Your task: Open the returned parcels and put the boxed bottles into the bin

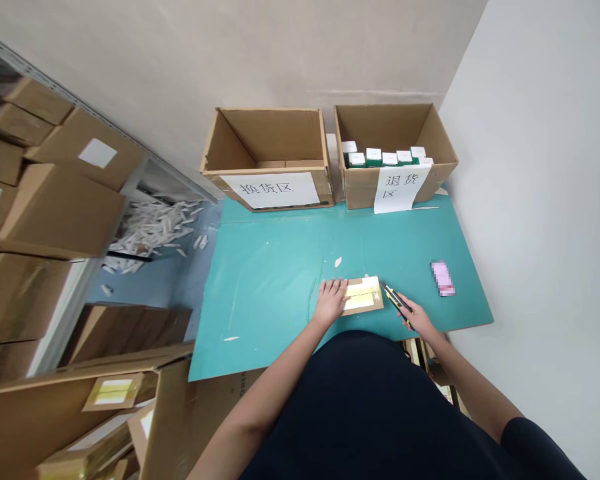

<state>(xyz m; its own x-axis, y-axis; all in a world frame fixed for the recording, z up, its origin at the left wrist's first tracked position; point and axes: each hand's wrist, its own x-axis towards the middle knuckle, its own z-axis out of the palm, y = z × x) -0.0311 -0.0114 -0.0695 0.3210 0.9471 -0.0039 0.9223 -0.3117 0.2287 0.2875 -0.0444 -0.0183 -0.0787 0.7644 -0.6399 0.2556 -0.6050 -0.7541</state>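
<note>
A small cardboard box [360,295] with a white label and yellow tape lies flat near the front of the green tabletop. My left hand [331,300] grips its left end, fingers over the top, pressing it to the table. Closed in my right hand [414,316] is a yellow and black utility knife [396,299]. The knife's tip points up and left, close to the box's right end; whether it touches cannot be made out.
Two open cartons stand at the table's back: a left carton [213,150] with a handwritten sign, and a right carton [445,143] holding several white-and-green boxes. A phone [443,278], blurred, lies at right. Large carton [173,407] with parcels stands lower left; stacked boxes [65,207] line the left.
</note>
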